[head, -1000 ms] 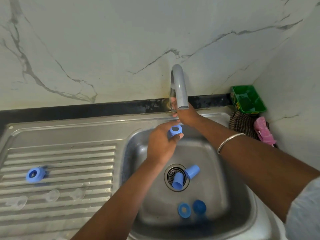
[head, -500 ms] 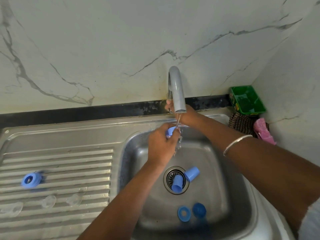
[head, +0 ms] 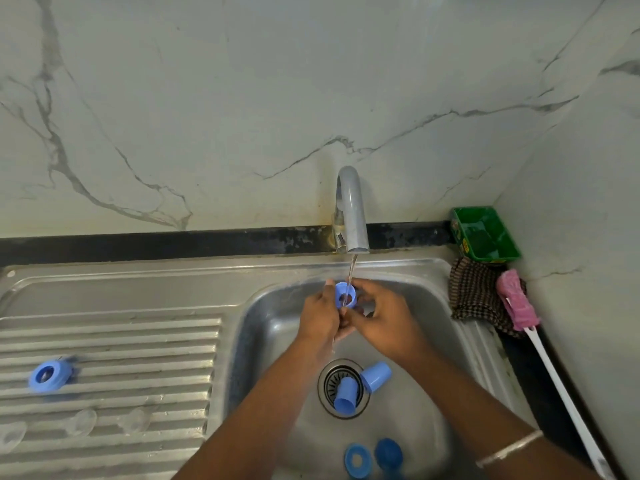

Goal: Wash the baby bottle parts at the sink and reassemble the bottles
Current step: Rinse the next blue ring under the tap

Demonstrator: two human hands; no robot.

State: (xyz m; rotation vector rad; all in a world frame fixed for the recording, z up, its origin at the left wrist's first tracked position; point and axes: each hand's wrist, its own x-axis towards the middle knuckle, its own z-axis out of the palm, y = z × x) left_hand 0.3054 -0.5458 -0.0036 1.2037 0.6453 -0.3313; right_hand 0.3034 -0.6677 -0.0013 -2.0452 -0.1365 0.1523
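Blue collar ring (head: 345, 295) sat under the tap's (head: 351, 216) stream, pinched between left hand (head: 320, 315) and right hand (head: 381, 322) over the sink (head: 263, 306): rinsing step; next probably turning it, then setting it aside.

- Rear wall (head: 242, 98): pale marble-look panels with grey veining, evenly lit.
- Side wall (head: 595, 202): same finish, meeting the rear wall at the right corner.
- Dark strip (head: 138, 245): runs along the rear wall base, worn in places.
- Green tray (head: 485, 233): set in the corner.
- Checked cloth (head: 474, 292): just below the tray.
- Pink brush (head: 517, 301): white handle, lying beside the cloth.
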